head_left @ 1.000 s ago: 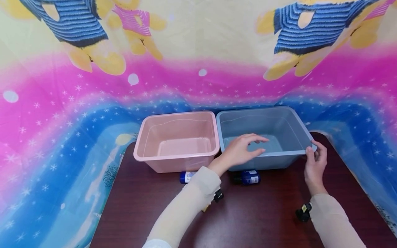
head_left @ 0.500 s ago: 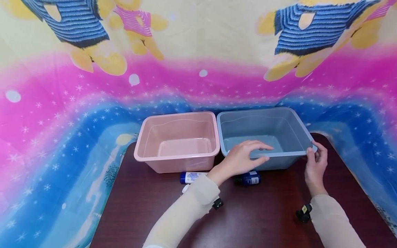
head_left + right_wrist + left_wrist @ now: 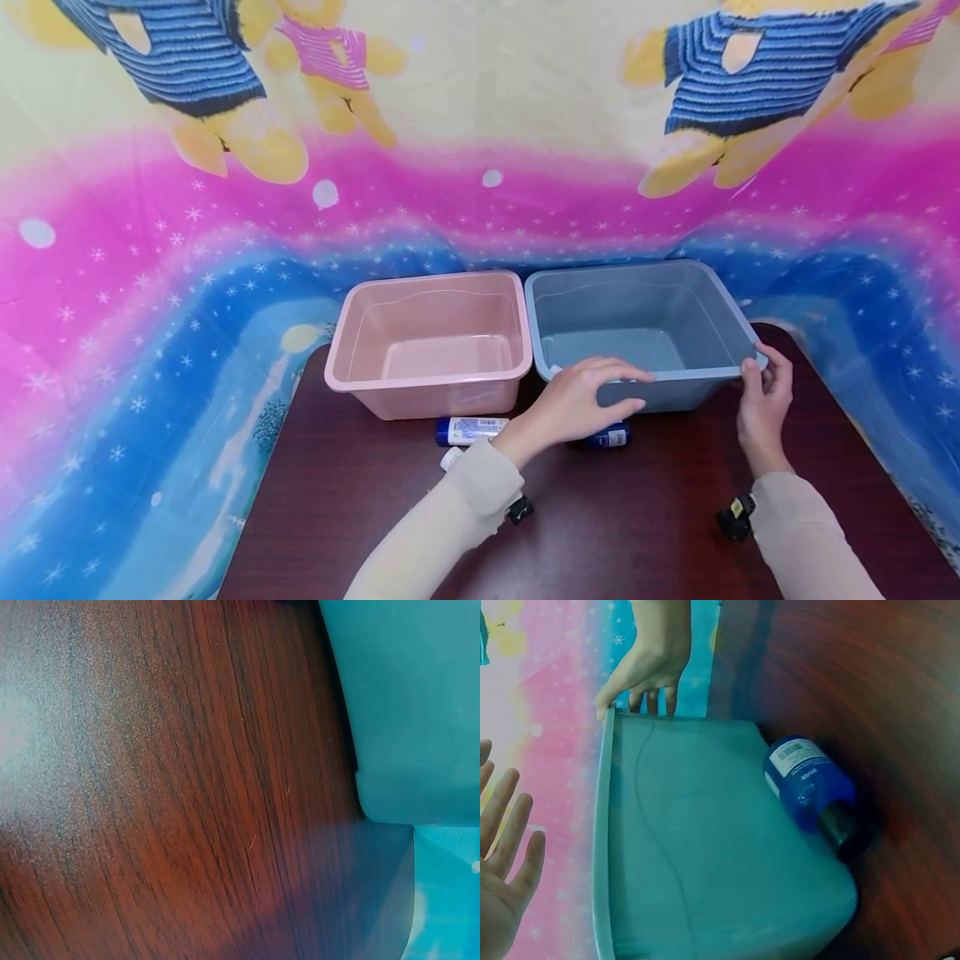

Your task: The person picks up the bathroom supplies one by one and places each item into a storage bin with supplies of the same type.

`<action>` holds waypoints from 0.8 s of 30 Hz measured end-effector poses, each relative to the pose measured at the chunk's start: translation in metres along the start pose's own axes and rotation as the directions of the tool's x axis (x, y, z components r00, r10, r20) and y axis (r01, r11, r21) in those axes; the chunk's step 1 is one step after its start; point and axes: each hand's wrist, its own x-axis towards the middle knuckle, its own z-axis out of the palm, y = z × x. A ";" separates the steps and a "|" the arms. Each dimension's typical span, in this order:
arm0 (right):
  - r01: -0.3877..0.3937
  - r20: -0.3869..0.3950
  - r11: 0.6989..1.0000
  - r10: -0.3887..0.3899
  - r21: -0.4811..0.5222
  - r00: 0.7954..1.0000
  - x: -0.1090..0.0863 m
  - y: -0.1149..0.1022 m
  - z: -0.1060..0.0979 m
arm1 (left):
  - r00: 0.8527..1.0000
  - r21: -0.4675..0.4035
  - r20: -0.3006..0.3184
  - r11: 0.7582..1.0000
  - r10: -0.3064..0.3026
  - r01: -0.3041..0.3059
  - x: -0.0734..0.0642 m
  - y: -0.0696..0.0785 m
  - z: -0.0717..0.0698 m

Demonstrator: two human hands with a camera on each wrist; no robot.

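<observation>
My right hand [image 3: 765,408] grips the front right corner of a blue-grey plastic basin [image 3: 693,390], thumb over the rim and fingers outside. The left hand [image 3: 577,404] hovers by the basin's front rim, thumb and fingers spread apart, holding nothing. In the left wrist view its fingers [image 3: 508,825] show at the left edge, apart from the basin wall. A dark blue bottle [image 3: 802,776] with a black cap lies on its side against the basin's front; the left hand partly hides it in the head view. The right wrist view shows the basin's lower wall [image 3: 420,735], without the hand.
A pink basin [image 3: 435,402] stands left of the blue-grey one, their rims nearly touching. Before it lies a white bottle [image 3: 474,429] with a blue cap. A small white cap [image 3: 451,457] peeks out beside the left sleeve. Both basins stand on a dark brown table [image 3: 615,517] before a patterned cloth.
My left hand has come down and back from over the blue-grey basin to its front rim, uncovering more of the white bottle. The right hand keeps its hold on the corner.
</observation>
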 end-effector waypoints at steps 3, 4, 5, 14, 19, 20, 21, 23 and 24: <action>-0.004 -0.002 1.000 0.004 -0.002 1.000 0.000 0.000 0.000 | 1.000 -0.001 0.022 1.000 -0.007 0.007 -0.003 0.000 0.005; -0.005 -0.002 1.000 0.005 -0.001 1.000 0.000 0.000 0.000 | 1.000 -0.002 0.027 1.000 -0.005 0.005 -0.005 -0.001 0.007; -0.006 -0.002 1.000 0.006 -0.002 1.000 0.000 0.000 -0.001 | 0.999 -0.002 0.033 1.000 -0.001 0.001 -0.006 -0.001 0.009; -0.008 -0.001 1.000 0.008 -0.010 1.000 -0.001 0.000 -0.001 | 0.999 0.022 0.011 0.999 0.041 -0.041 -0.015 -0.002 0.023; -0.010 0.007 1.000 0.010 -0.006 1.000 -0.001 -0.001 -0.001 | 1.000 0.019 -0.008 1.000 0.018 -0.018 -0.020 -0.006 0.029; -0.011 0.008 1.000 0.011 -0.005 1.000 -0.001 -0.001 -0.001 | 1.000 0.026 -0.011 1.000 0.015 -0.015 -0.022 -0.007 0.031; -0.011 0.009 1.000 0.011 -0.007 1.000 -0.001 -0.002 -0.001 | 1.000 0.031 -0.015 0.999 0.013 -0.012 -0.022 -0.009 0.033; -0.012 0.012 1.000 0.012 -0.009 1.000 -0.001 -0.002 0.000 | 1.000 0.052 -0.022 0.999 0.010 -0.009 -0.024 -0.011 0.036; -0.013 0.014 1.000 0.013 -0.006 1.000 -0.002 -0.003 0.000 | 1.000 0.058 -0.026 0.998 0.007 -0.005 -0.026 -0.013 0.038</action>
